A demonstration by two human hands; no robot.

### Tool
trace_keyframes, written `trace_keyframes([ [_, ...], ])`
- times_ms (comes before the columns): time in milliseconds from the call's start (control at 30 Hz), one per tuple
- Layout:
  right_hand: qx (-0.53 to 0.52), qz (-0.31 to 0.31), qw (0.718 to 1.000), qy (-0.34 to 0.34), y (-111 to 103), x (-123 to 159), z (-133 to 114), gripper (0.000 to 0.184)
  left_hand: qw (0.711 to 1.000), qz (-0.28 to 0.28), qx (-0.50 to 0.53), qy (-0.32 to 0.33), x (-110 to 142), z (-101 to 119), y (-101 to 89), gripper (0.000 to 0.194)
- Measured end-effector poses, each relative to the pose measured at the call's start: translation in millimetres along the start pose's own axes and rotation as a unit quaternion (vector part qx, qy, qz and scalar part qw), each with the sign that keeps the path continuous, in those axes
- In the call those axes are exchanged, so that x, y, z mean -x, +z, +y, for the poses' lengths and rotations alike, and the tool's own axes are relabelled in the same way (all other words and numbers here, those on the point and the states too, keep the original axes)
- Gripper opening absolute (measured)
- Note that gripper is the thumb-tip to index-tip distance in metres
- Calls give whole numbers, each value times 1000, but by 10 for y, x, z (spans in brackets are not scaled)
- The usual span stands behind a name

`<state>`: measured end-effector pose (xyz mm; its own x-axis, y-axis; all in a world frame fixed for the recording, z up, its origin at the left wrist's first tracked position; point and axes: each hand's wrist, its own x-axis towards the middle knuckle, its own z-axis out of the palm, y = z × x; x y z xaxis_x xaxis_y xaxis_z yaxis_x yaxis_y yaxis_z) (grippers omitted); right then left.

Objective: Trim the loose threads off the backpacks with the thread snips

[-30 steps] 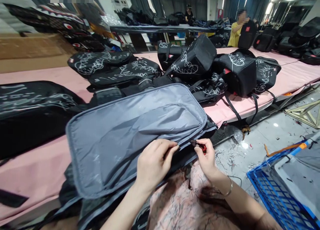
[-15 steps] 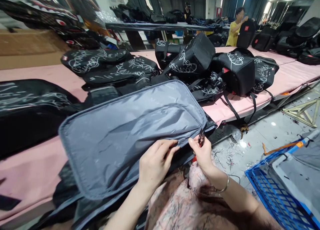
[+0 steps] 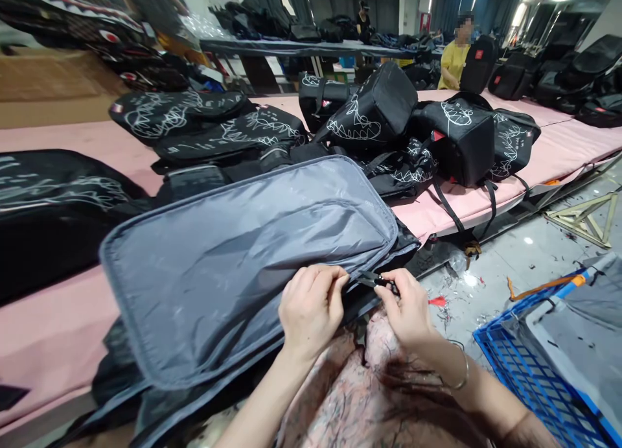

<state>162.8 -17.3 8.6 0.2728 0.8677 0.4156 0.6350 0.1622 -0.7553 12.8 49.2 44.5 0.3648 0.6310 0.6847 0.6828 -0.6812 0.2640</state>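
A black backpack with its grey-blue lined panel (image 3: 233, 260) laid open spreads across the table edge in front of me. My left hand (image 3: 313, 308) pinches the seam along the panel's near edge, thumb and fingers pressed together. Just to the right, my right hand (image 3: 405, 302) grips a pair of thread snips (image 3: 376, 279) with dark blades. Their tips point left at the seam, close by my left fingertips. Whether the blades touch a thread is too small to tell.
Several black backpacks with white scribble prints (image 3: 379, 107) lie on the pink table (image 3: 558, 137). A blue plastic crate (image 3: 525, 383) stands on the floor at right, among thread scraps. A cardboard box (image 3: 53, 85) sits at back left. A person in yellow (image 3: 451, 62) stands across the table.
The snips swung upright beside the seam's right corner, then came back down to point left near my left fingers. My left hand keeps its pinch. The view shifted slightly.
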Motion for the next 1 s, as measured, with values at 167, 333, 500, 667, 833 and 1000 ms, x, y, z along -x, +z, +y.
trace_keyframes([
  [167,120,-19,988,-95,-74,-118,-83,18,1000,-5,3,-8,8,12,8,11],
  [333,122,-31,987,-103,-77,-169,-132,20,1000,-6,17,-3,-2,1,2,10],
  [500,-51,56,997,12,-144,-177,167,10,993,53,104,-17,-3,-61,-170,10],
  [667,-65,154,985,40,-231,-361,634,36,990,-28,66,120,133,-102,-264,10],
  [833,-72,61,995,-39,-196,-647,755,20,977,3,-138,160,183,-211,-128,12],
  [1000,-210,-41,974,75,-121,-1011,781,6,974,35,-142,175,-9,-359,-148,13],
])
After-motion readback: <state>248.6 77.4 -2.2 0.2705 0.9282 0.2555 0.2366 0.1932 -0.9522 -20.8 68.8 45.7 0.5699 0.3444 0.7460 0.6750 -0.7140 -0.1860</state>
